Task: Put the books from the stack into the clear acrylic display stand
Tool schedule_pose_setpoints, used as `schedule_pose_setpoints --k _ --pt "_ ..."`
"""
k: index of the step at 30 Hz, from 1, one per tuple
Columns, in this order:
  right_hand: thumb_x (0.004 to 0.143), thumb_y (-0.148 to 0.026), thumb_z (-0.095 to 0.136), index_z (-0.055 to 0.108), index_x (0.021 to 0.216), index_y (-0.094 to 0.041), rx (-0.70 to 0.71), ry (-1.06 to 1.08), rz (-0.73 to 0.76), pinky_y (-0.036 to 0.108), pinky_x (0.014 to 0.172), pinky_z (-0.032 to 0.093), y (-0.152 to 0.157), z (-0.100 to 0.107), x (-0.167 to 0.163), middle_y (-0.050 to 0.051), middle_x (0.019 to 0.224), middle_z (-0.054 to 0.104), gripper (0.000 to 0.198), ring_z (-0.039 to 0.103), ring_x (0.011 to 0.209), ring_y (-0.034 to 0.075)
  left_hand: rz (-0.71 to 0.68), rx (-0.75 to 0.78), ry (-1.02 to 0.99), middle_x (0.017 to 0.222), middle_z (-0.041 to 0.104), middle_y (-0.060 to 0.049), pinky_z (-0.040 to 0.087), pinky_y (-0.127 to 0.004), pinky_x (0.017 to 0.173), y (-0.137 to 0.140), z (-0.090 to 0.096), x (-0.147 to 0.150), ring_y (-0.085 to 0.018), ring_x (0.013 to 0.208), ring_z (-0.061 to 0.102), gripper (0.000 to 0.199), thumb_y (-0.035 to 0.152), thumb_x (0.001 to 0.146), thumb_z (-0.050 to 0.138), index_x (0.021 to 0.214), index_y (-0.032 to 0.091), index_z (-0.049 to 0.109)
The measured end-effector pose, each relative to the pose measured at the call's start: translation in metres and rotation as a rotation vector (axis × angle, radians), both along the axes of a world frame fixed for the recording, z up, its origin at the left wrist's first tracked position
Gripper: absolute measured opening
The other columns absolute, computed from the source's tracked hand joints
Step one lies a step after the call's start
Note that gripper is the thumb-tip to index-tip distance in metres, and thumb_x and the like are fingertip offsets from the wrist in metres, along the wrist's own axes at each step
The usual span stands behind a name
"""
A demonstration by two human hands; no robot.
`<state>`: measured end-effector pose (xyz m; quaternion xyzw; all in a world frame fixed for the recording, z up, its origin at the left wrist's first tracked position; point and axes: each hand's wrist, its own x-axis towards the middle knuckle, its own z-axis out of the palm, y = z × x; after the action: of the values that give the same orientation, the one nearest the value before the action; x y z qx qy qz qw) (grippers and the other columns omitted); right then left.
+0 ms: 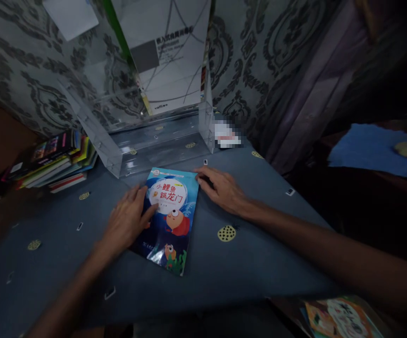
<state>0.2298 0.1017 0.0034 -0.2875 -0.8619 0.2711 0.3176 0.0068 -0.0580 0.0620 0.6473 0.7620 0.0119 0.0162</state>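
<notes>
A picture book (pixel 175 230) with a blue cover, orange cartoon fish and red Chinese characters lies face up on the table, slightly tilted. My left hand (pixel 127 216) rests flat along its left edge, fingers stretched out and the thumb lying over the cover. At the top right corner, my right hand (pixel 224 190) touches the book with its fingertips; its fingers are apart. The undersides of both hands are hidden.
Behind the book stands a clear acrylic rack (pixel 110 152) with a large white-covered book (pixel 175 84) upright in it. A stack of books (pixel 53 159) sits at the left. More books (pixel 340 319) lie below the table's right front edge. The tablecloth (pixel 259 263) is grey-blue with pineapples.
</notes>
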Motion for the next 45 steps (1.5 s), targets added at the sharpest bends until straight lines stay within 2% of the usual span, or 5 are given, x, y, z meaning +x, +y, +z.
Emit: schedule_pose_setpoints --k 11,18,23,37,45 --pt "0.095 -0.024 0.048 0.067 0.117 -0.018 -0.036 -0.046 -0.06 0.038 0.079 0.051 0.008 0.003 0.004 0.009 0.095 0.074 0.03 0.068 0.087 0.024 -0.032 -0.033 0.085 0.157 0.042 -0.022 0.038 -0.048 0.115 0.022 -0.017 0.001 -0.034 0.146 0.041 0.05 0.037 0.104 0.042 0.144 0.008 0.047" --pt "0.099 -0.027 0.045 0.068 0.117 -0.018 -0.186 0.001 -0.008 0.031 0.067 0.048 0.006 0.011 0.006 0.0 0.066 0.068 0.031 0.063 0.062 0.018 -0.258 0.015 0.098 0.129 0.063 -0.017 0.05 -0.045 0.1 0.026 0.002 0.067 -0.032 0.12 0.058 0.039 0.047 0.099 0.055 0.117 0.014 0.062" --pt "0.1 -0.026 0.045 0.071 0.1 -0.02 -0.18 0.011 0.013 0.028 0.062 0.044 0.007 0.013 0.006 -0.001 0.062 0.066 0.026 0.062 0.06 0.017 -0.207 -0.094 0.214 0.111 0.067 -0.018 0.055 -0.043 0.083 0.034 0.004 0.1 -0.034 0.108 0.063 0.029 0.036 0.1 0.052 0.108 0.01 0.064" --pt "0.101 -0.023 0.043 0.068 0.106 -0.017 -0.206 0.107 -0.029 0.029 0.069 0.047 0.007 0.025 0.009 0.003 0.075 0.071 0.026 0.067 0.072 0.018 -0.177 -0.178 0.227 0.109 0.072 -0.014 0.056 -0.039 0.076 0.042 0.016 0.104 -0.03 0.102 0.07 0.035 0.025 0.105 0.035 0.105 0.014 0.068" --pt "0.099 -0.027 0.047 0.071 0.108 -0.016 -0.106 0.126 0.131 0.026 0.067 0.043 -0.001 0.025 0.011 0.001 0.074 0.07 0.028 0.061 0.067 0.014 -0.207 -0.11 0.252 0.118 0.069 -0.016 0.057 -0.037 0.078 0.035 0.006 0.104 -0.03 0.109 0.067 0.032 0.033 0.103 0.044 0.112 0.012 0.067"
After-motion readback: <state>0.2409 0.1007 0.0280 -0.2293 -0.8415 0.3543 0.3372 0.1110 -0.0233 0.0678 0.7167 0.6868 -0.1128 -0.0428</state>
